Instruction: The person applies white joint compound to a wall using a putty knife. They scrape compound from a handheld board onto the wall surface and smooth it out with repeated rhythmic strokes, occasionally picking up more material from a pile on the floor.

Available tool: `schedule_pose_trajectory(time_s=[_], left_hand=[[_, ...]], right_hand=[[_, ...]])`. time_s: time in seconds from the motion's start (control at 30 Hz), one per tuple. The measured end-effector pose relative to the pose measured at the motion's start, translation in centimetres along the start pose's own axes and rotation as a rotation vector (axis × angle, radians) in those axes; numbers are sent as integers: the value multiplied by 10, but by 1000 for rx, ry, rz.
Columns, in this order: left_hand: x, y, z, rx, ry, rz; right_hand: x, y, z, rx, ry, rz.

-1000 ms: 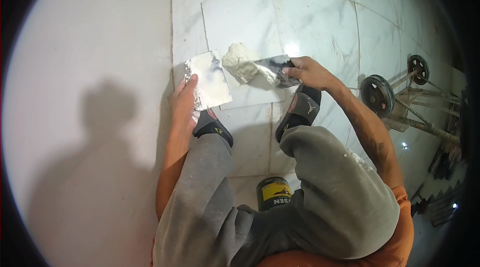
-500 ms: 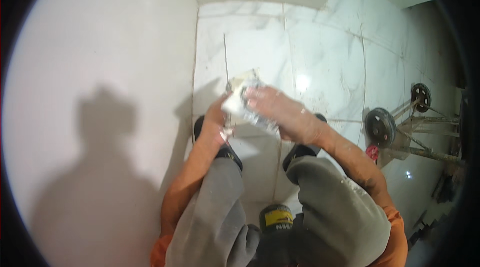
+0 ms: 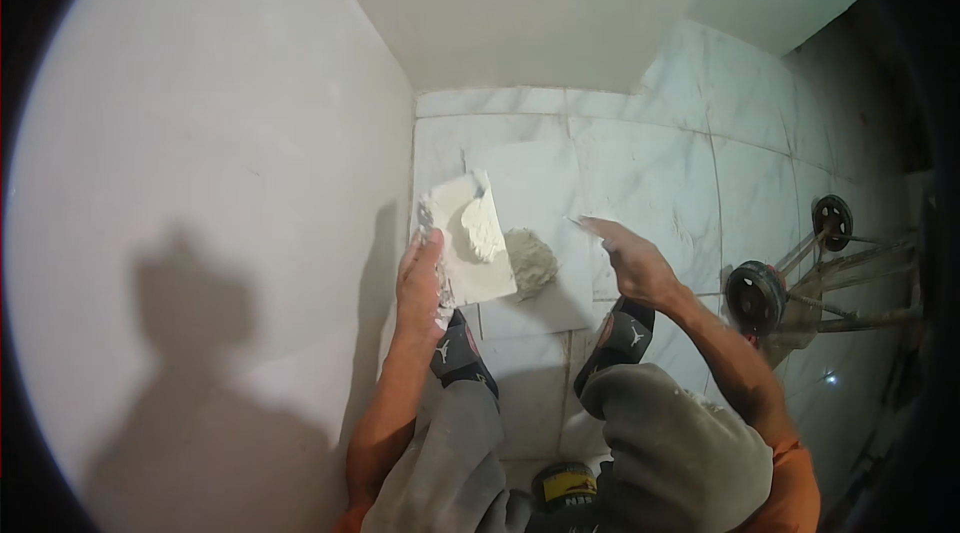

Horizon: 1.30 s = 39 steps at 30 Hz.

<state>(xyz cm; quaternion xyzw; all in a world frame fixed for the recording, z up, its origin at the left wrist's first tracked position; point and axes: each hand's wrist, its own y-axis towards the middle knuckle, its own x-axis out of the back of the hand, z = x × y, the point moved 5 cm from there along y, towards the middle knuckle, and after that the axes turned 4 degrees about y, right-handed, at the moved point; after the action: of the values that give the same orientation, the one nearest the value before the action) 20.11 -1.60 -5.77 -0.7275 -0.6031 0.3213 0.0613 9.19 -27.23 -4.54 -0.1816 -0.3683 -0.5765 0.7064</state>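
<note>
My left hand (image 3: 420, 283) grips the left edge of a flat, cream, rectangular plate (image 3: 485, 283), thumb on top. A lump of white putty (image 3: 481, 229) lies on the plate, and more is crusted along its gripped edge. My right hand (image 3: 638, 263) is apart from it to the right, fingers close together. A thin, light edge shows at its fingertips; what it belongs to I cannot make out. On the floor, partly behind the plate, is a greyish heap of putty (image 3: 530, 265).
A wall (image 3: 250, 173) rises close on the left, another (image 3: 520, 13) ahead. Marble-patterned tiles (image 3: 650, 173) cover the floor. A metal frame (image 3: 840, 318) with black wheels (image 3: 755, 298) stands at right. A dark container (image 3: 565, 485) with a yellow label is near my legs.
My right hand has drawn off the plate to the right. The plate has shifted down in my left hand, showing the putty lump and the floor heap. The view has tilted up.
</note>
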Motion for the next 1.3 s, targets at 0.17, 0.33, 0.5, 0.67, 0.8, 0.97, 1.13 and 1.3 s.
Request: schedule_pose_trajectory(time_s=[0.17,0.33,0.5,0.67,0.8,0.97,1.13,1.3], left_hand=[[-17,7,-40,-417,381,-141],[-29,-1,-48,-652,681,-273],[-38,0,-39,-776,933,-242],[-38,4,-25,-965,1022,-53],[-47,0,-21,-1126,1103,88],[-47,-1,-24,-1184,1172,223],[-41,-3,-24,-1172,1256,264],[-21,-2,-15,-1154,1263,220]], right_hand=[[-12,0,-1,-726,1098,-400],[-36,42,22,-702,1491,-523],[-50,54,22,-704,1510,-483],[-54,65,20,-667,1536,-535],[-53,71,18,-693,1604,-540],[-54,75,13,-799,1623,-516],[-61,75,3,-891,1680,-541],[-63,77,-3,-908,1761,-543]])
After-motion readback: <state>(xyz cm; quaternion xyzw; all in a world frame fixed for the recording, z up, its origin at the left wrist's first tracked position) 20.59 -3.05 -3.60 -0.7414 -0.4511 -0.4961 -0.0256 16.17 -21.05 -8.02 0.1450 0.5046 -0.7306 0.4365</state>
